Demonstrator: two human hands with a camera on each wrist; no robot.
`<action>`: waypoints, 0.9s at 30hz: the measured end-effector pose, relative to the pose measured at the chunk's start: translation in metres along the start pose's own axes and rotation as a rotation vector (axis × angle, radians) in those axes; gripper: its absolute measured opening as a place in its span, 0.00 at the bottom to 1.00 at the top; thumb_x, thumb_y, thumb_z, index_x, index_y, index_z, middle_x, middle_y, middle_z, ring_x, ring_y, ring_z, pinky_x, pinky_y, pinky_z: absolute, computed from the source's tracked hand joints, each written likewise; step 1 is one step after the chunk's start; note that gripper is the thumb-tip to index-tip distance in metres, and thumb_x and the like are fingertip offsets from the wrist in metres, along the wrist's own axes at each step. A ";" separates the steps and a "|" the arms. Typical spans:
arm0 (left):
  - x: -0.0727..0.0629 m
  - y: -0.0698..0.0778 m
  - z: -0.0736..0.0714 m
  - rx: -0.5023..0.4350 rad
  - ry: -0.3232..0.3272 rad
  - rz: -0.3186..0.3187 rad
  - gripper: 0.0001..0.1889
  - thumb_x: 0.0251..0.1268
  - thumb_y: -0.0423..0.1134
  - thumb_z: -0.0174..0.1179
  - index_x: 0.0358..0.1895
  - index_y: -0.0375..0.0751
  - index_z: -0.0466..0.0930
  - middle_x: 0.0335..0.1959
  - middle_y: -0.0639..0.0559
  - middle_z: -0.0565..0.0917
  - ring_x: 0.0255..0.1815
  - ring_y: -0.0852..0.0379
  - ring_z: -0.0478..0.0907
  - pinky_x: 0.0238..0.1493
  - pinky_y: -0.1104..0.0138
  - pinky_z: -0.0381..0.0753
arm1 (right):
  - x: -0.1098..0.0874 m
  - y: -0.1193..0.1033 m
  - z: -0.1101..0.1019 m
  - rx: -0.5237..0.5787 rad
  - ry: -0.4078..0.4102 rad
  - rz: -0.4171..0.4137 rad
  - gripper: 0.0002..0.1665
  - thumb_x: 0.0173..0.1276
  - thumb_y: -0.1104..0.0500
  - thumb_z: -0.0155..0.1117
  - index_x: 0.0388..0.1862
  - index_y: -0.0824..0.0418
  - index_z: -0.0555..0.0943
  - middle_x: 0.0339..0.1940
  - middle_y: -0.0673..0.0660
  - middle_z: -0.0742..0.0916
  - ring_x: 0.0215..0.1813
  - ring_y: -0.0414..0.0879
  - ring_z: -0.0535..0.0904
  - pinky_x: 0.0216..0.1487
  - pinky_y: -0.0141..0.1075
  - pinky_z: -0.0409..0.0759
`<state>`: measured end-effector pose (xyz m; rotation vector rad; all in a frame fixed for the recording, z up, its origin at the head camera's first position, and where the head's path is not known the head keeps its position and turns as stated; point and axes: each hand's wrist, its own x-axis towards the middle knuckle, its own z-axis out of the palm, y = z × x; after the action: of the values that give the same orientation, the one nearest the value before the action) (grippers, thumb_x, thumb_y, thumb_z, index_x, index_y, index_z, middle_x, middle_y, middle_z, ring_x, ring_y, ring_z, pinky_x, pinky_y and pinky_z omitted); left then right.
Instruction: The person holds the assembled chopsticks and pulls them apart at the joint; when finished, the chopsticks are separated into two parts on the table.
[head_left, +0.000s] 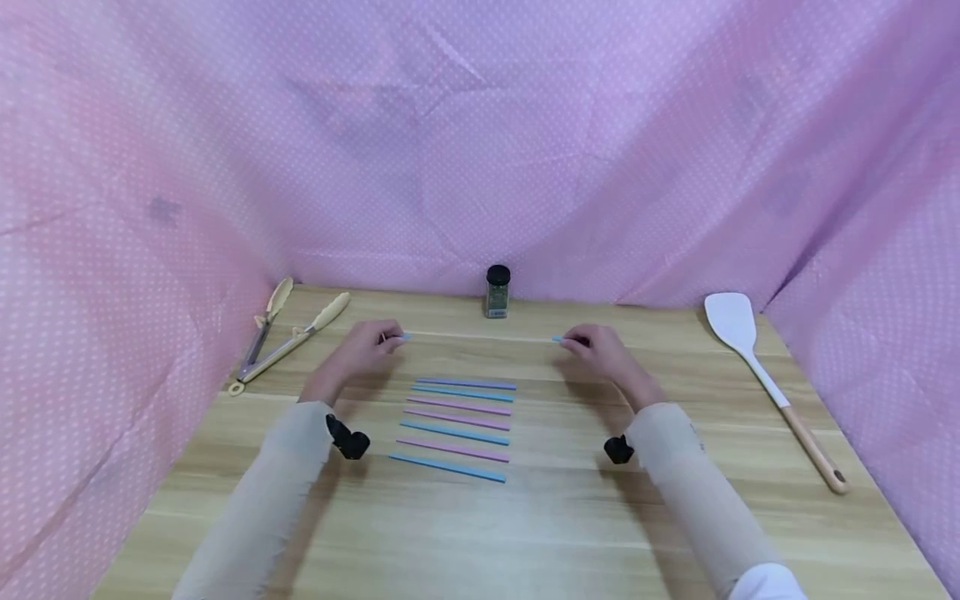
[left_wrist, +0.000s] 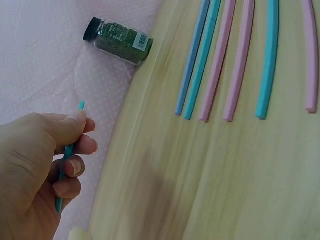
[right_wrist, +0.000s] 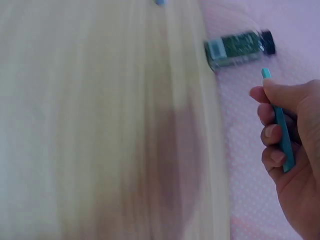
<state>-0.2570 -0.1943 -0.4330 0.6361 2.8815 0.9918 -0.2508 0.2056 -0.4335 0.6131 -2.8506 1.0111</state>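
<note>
My left hand (head_left: pixel 366 343) is raised over the far left part of the table, its thumb and curled fingers gripping a short, thin teal stick (left_wrist: pixel 68 151). Its tip pokes out past the thumb. Opposite it, my right hand (head_left: pixel 602 352) grips another short teal stick (right_wrist: pixel 284 135) the same way, one end above the thumb and the other along the palm. A wide gap separates the hands. Nearer me lies a row of several longer sticks, among them a violet-blue one (head_left: pixel 467 383), a pink one (head_left: pixel 453 451) and a blue one (head_left: pixel 447 468).
A black-capped jar (head_left: pixel 497 293) of green flakes stands at the table's back edge. Tongs (head_left: pixel 281 354) lie spread at the left; a white spatula (head_left: pixel 733 321) with a wooden handle lies at the right. Pink dotted cloth (head_left: pixel 480 150) hangs around the wooden table (head_left: pixel 525 533).
</note>
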 end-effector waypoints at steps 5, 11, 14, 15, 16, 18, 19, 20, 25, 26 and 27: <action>0.012 0.009 0.012 0.016 -0.075 0.039 0.07 0.70 0.37 0.55 0.40 0.37 0.80 0.32 0.47 0.82 0.31 0.57 0.73 0.35 0.64 0.74 | 0.000 0.010 -0.010 0.045 -0.039 0.040 0.13 0.69 0.60 0.60 0.44 0.68 0.83 0.35 0.64 0.86 0.29 0.43 0.74 0.30 0.31 0.73; 0.039 0.042 0.041 0.004 -0.125 -0.007 0.08 0.71 0.40 0.53 0.44 0.41 0.80 0.36 0.50 0.82 0.35 0.58 0.75 0.40 0.64 0.76 | -0.002 0.017 -0.004 0.079 -0.059 0.116 0.12 0.71 0.63 0.57 0.49 0.67 0.80 0.37 0.61 0.85 0.34 0.46 0.77 0.35 0.33 0.77; 0.052 0.057 0.057 -0.006 -0.146 -0.015 0.09 0.71 0.39 0.52 0.47 0.42 0.77 0.37 0.51 0.81 0.35 0.57 0.75 0.41 0.64 0.77 | -0.003 0.025 -0.001 0.086 -0.048 0.140 0.11 0.72 0.63 0.56 0.49 0.65 0.78 0.40 0.61 0.85 0.41 0.50 0.79 0.42 0.38 0.79; 0.057 0.062 0.062 -0.010 -0.150 -0.012 0.09 0.72 0.38 0.51 0.48 0.42 0.76 0.37 0.51 0.80 0.36 0.57 0.75 0.41 0.64 0.77 | -0.003 0.028 -0.001 0.081 -0.040 0.151 0.10 0.72 0.62 0.55 0.48 0.65 0.78 0.41 0.61 0.85 0.43 0.51 0.79 0.44 0.40 0.78; 0.062 0.066 0.067 -0.013 -0.154 -0.002 0.09 0.71 0.37 0.51 0.49 0.41 0.75 0.38 0.51 0.80 0.36 0.57 0.74 0.42 0.65 0.77 | -0.003 0.031 0.000 0.083 -0.029 0.161 0.09 0.72 0.63 0.56 0.47 0.65 0.77 0.42 0.61 0.84 0.44 0.51 0.79 0.46 0.41 0.78; 0.071 0.074 0.076 -0.004 -0.151 0.025 0.08 0.71 0.35 0.50 0.49 0.41 0.74 0.39 0.50 0.79 0.37 0.57 0.74 0.43 0.65 0.77 | -0.003 0.037 0.001 0.085 -0.009 0.185 0.08 0.71 0.63 0.56 0.46 0.65 0.77 0.42 0.62 0.84 0.45 0.52 0.79 0.46 0.42 0.78; 0.076 0.078 0.080 0.005 -0.144 0.037 0.08 0.71 0.35 0.50 0.48 0.41 0.74 0.39 0.50 0.79 0.37 0.57 0.74 0.44 0.65 0.77 | -0.003 0.039 0.001 0.081 0.001 0.198 0.08 0.71 0.63 0.56 0.46 0.65 0.77 0.41 0.61 0.84 0.44 0.52 0.78 0.46 0.41 0.77; 0.081 0.081 0.085 0.019 -0.139 0.057 0.08 0.71 0.34 0.50 0.48 0.40 0.75 0.40 0.50 0.80 0.38 0.57 0.74 0.45 0.65 0.77 | -0.004 0.042 0.001 0.083 0.010 0.216 0.08 0.71 0.63 0.57 0.45 0.64 0.77 0.41 0.61 0.83 0.44 0.51 0.78 0.45 0.41 0.76; 0.103 0.095 0.102 0.114 -0.127 0.112 0.05 0.70 0.33 0.54 0.43 0.39 0.79 0.40 0.48 0.82 0.42 0.55 0.76 0.49 0.63 0.76 | -0.004 0.053 0.001 0.110 0.028 0.237 0.09 0.70 0.63 0.58 0.46 0.66 0.78 0.41 0.62 0.83 0.42 0.50 0.77 0.43 0.37 0.76; 0.105 0.097 0.105 0.127 -0.129 0.119 0.05 0.69 0.33 0.54 0.42 0.39 0.79 0.40 0.48 0.82 0.43 0.54 0.76 0.50 0.63 0.76 | -0.003 0.054 0.001 0.116 0.032 0.235 0.09 0.70 0.63 0.58 0.46 0.66 0.79 0.40 0.62 0.83 0.42 0.50 0.77 0.43 0.37 0.76; 0.107 0.098 0.107 0.133 -0.133 0.116 0.05 0.69 0.33 0.55 0.42 0.39 0.79 0.41 0.48 0.82 0.44 0.54 0.76 0.51 0.63 0.75 | -0.003 0.055 0.002 0.117 0.031 0.235 0.10 0.70 0.63 0.58 0.46 0.66 0.79 0.40 0.62 0.83 0.41 0.50 0.77 0.42 0.37 0.76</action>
<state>-0.3024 -0.0203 -0.4488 0.8520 2.8375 0.7419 -0.2692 0.2442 -0.4680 0.2689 -2.9018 1.2156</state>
